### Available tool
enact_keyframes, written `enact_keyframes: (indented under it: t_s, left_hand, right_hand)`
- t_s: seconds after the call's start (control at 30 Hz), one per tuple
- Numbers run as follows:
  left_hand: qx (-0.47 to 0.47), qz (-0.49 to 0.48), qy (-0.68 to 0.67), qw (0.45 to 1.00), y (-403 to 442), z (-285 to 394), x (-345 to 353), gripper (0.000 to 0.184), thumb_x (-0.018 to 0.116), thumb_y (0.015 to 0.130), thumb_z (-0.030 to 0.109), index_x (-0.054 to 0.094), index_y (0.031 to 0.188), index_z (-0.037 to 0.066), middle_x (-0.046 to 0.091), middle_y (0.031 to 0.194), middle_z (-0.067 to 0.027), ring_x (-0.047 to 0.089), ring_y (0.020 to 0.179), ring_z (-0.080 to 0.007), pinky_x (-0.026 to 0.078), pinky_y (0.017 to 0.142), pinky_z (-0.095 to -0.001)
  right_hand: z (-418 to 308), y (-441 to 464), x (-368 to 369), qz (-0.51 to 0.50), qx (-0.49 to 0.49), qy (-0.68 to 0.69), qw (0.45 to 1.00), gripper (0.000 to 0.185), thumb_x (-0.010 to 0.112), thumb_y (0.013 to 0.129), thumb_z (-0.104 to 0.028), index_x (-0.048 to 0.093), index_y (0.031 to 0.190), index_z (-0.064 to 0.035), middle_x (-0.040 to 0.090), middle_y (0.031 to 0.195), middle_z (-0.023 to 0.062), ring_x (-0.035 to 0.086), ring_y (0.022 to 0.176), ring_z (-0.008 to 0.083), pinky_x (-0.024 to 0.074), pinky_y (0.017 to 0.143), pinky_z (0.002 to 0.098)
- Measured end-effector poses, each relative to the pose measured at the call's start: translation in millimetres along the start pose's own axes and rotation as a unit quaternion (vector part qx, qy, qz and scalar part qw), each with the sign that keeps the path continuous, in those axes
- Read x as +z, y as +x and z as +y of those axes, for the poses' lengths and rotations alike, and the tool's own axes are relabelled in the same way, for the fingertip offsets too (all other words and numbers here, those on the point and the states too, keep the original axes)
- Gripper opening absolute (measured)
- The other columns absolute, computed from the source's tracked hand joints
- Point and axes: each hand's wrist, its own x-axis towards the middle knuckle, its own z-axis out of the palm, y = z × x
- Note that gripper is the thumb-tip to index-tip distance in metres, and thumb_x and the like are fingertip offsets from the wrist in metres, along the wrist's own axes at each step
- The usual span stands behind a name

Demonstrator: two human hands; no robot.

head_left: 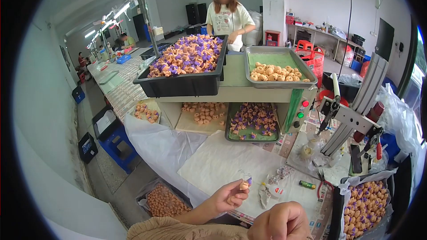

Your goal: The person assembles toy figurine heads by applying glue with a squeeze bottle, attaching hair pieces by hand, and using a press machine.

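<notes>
My left hand is closed in a pinch around a small tan-and-purple toy piece, held up over the white sheet on the bench. Close to the camera, my right hand has its fingers curled shut; whatever lies inside them is hidden. On the sheet just beyond both hands are a small bottle with a red-and-white label and a whitish crumpled cloth or glove. Farther right lie a green-and-yellow tube and red-handled pliers.
A black crate heaped with tan-and-purple pieces and a metal tray of tan round pieces stand on the shelf. Below is a green-lined tray. A press and lined bin are right. A person stands opposite.
</notes>
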Motion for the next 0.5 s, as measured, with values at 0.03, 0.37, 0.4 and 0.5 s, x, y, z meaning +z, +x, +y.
enact_keyframes:
  t_s: [0.03, 0.37, 0.4, 0.5]
  left_hand:
    - [0.001, 0.001, 0.002, 1.000, 0, 1, 0, 0.027, 0.051, 0.098, 0.026, 0.055, 0.105, 0.000, 0.057, 0.087, -0.0073, 0.043, 0.064, -0.0097, 0.034, 0.042, -0.0165]
    - [-0.004, -0.003, 0.002, 1.000, -3, 1, 5, 0.027, 0.051, 0.098, 0.026, 0.054, 0.101, 0.000, 0.056, 0.087, -0.0081, 0.042, 0.063, -0.0095, 0.032, 0.040, -0.0158]
    - [-0.002, -0.004, 0.004, 1.000, -3, 1, 5, 0.027, 0.051, 0.098, 0.027, 0.054, 0.100, 0.000, 0.056, 0.087, -0.0082, 0.042, 0.063, -0.0094, 0.032, 0.039, -0.0156]
    - [-0.001, 0.004, 0.006, 1.000, -4, 0, 8, 0.027, 0.050, 0.098, 0.027, 0.054, 0.099, 0.000, 0.056, 0.087, -0.0084, 0.041, 0.063, -0.0093, 0.031, 0.039, -0.0154]
  right_hand:
    - [-4, 3, -1, -0.011, -0.016, -0.032, 0.999, 0.013, 0.067, 0.087, -0.008, 0.056, 0.088, 0.0000, 0.059, 0.079, 0.0113, 0.055, 0.065, 0.0177, 0.0443, 0.059, 0.0284]
    - [-51, 38, 19, -0.089, -0.209, -0.217, 0.949, 0.021, 0.066, 0.089, -0.014, 0.067, 0.109, -0.0220, 0.055, 0.098, 0.0054, 0.051, 0.078, 0.0159, 0.0441, 0.060, 0.0255]
    - [-61, 43, 31, -0.081, -0.176, -0.254, 0.948, 0.018, 0.067, 0.088, -0.014, 0.069, 0.104, -0.0218, 0.055, 0.098, 0.0047, 0.051, 0.078, 0.0162, 0.0435, 0.060, 0.0253]
    - [-67, 46, 38, -0.087, -0.154, -0.310, 0.934, 0.014, 0.068, 0.086, -0.014, 0.071, 0.097, -0.0210, 0.056, 0.098, 0.0033, 0.051, 0.077, 0.0166, 0.0425, 0.059, 0.0254]
